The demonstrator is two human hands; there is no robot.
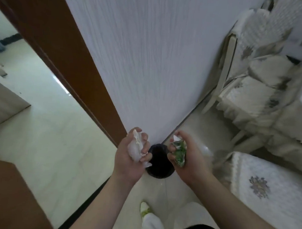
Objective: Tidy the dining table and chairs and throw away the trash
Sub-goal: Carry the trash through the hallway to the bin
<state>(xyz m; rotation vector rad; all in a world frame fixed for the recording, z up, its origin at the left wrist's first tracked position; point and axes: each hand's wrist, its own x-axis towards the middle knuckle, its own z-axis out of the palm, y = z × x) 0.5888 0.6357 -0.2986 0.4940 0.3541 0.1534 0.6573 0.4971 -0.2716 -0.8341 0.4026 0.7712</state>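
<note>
Head view: no brand, label or writing can be read; the print on the green wrapper (pixel 179 153) is too blurred to make out. The one container is a round bin with a black liner (pixel 159 163), standing on the pale floor against the white wall (pixel 149 61), just below frame centre; its inside shows only dark, so what it holds cannot be told.

The left hand (pixel 127 158), at 9 o'clock of the bin, has its fingers curled tight around a crumpled white wad of tissue or plastic (pixel 136 148). The right hand (pixel 189 160), at 3 o'clock of the bin, is closed around the green wrapper. Both pieces of trash sit above the bin's rim, one on either side of its mouth.

At 2 o'clock, covered dining chairs (pixel 249 95) stand beside the wall. At 4 o'clock lies a patterned white cloth (pixel 264 199). A brown door frame (pixel 62 57) runs at 10 o'clock.
</note>
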